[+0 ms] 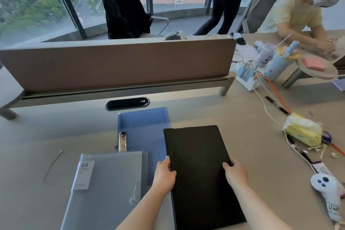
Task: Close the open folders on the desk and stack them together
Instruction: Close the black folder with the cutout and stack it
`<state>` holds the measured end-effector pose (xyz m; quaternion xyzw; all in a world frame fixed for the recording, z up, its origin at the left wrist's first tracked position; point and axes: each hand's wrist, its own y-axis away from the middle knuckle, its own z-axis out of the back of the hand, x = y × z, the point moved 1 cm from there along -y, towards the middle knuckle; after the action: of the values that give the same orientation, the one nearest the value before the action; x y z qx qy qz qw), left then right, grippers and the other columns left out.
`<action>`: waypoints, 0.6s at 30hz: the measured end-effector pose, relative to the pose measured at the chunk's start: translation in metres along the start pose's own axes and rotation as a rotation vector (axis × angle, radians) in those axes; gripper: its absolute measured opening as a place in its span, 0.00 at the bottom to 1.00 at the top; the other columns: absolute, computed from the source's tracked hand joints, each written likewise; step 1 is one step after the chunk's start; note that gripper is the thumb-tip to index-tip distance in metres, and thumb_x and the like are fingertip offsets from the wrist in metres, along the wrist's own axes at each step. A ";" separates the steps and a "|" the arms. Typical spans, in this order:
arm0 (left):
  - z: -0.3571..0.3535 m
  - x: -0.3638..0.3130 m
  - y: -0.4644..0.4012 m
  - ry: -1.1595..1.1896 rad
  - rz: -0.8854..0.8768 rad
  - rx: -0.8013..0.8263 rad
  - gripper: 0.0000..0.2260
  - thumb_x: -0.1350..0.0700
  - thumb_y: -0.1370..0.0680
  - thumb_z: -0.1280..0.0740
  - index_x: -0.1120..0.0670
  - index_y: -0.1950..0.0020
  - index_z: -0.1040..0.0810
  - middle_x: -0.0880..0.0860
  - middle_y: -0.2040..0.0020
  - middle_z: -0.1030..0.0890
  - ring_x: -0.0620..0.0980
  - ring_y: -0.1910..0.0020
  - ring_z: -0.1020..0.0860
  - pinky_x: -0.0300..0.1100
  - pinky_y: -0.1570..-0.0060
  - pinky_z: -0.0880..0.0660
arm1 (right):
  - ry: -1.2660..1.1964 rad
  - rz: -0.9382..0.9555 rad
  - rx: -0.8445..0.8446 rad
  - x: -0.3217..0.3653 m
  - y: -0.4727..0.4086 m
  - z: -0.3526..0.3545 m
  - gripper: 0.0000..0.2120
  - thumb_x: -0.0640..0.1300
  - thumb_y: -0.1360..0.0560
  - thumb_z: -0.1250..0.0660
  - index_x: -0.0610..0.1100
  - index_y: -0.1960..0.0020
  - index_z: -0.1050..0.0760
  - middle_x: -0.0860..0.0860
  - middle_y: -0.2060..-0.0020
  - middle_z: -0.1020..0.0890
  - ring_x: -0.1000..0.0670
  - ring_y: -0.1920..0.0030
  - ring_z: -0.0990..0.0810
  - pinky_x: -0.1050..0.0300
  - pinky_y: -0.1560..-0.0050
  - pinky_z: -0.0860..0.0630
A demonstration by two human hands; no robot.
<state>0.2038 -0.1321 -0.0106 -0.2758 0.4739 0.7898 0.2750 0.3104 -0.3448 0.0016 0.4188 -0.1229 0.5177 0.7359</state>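
A closed black folder (pixel 199 155) lies on the desk in front of me. My left hand (pixel 164 175) grips its left spine edge and my right hand (pixel 236 174) holds its right edge. To its left an open blue folder (pixel 145 129) lies flat, its metal clip (pixel 122 141) showing; the black folder overlaps its right side. A closed grey translucent folder (pixel 108 183) with a "20" label covers the blue one's near part.
A brown divider panel (pixel 119 63) runs across the desk behind the folders. At right lie a yellow tissue pack (pixel 302 132), cables, a pen (pixel 277 105) and a white controller (pixel 327 190). A person sits at the far right. A thin cord (pixel 53 164) lies at left.
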 end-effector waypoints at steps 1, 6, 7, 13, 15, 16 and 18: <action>-0.004 0.002 -0.003 -0.022 0.001 -0.009 0.18 0.66 0.19 0.39 0.50 0.32 0.28 0.50 0.42 0.31 0.43 0.53 0.26 0.36 0.46 0.26 | 0.008 -0.002 0.013 -0.001 -0.002 0.000 0.13 0.39 0.21 0.37 0.43 0.38 0.22 0.49 0.52 0.19 0.46 0.54 0.22 0.55 0.52 0.28; -0.010 0.000 0.000 -0.072 0.048 -0.137 0.23 0.62 0.19 0.36 0.50 0.25 0.32 0.52 0.34 0.31 0.51 0.40 0.25 0.48 0.40 0.20 | 0.106 -0.036 0.006 -0.004 -0.013 -0.003 0.11 0.44 0.23 0.35 0.46 0.42 0.21 0.47 0.49 0.19 0.43 0.50 0.20 0.53 0.52 0.24; -0.011 0.000 0.002 -0.074 0.059 -0.166 0.24 0.61 0.19 0.35 0.49 0.24 0.33 0.53 0.31 0.32 0.53 0.37 0.25 0.48 0.39 0.21 | 0.126 -0.044 -0.008 -0.006 -0.016 -0.004 0.08 0.44 0.24 0.35 0.47 0.46 0.21 0.47 0.51 0.19 0.43 0.51 0.20 0.52 0.52 0.23; -0.018 0.007 0.004 0.005 0.121 -0.161 0.28 0.56 0.19 0.34 0.53 0.21 0.39 0.56 0.28 0.29 0.55 0.38 0.22 0.45 0.45 0.23 | 0.185 -0.084 -0.066 -0.006 -0.024 -0.009 0.04 0.41 0.30 0.36 0.45 0.62 0.24 0.44 0.59 0.20 0.42 0.59 0.21 0.55 0.63 0.26; -0.019 0.007 0.004 0.022 0.138 -0.156 0.26 0.54 0.19 0.34 0.54 0.22 0.36 0.56 0.29 0.27 0.55 0.37 0.22 0.48 0.42 0.23 | 0.178 -0.091 -0.073 -0.004 -0.024 -0.009 0.04 0.39 0.30 0.36 0.43 0.63 0.24 0.45 0.62 0.20 0.42 0.60 0.21 0.57 0.67 0.31; -0.019 0.006 0.004 0.030 0.148 -0.153 0.26 0.53 0.20 0.33 0.54 0.23 0.36 0.56 0.30 0.26 0.55 0.37 0.22 0.48 0.42 0.23 | 0.174 -0.094 -0.071 -0.004 -0.025 -0.009 0.04 0.38 0.30 0.36 0.42 0.63 0.24 0.45 0.63 0.20 0.42 0.61 0.21 0.58 0.69 0.32; -0.018 0.005 0.001 0.065 0.173 -0.143 0.25 0.53 0.20 0.32 0.55 0.25 0.34 0.55 0.32 0.24 0.54 0.39 0.22 0.45 0.45 0.24 | 0.176 -0.109 -0.066 -0.004 -0.027 -0.009 0.04 0.37 0.30 0.36 0.41 0.62 0.24 0.45 0.64 0.20 0.42 0.61 0.22 0.58 0.70 0.34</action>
<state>0.2024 -0.1478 -0.0202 -0.2781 0.4470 0.8331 0.1699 0.3299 -0.3439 -0.0191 0.3533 -0.0519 0.5072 0.7844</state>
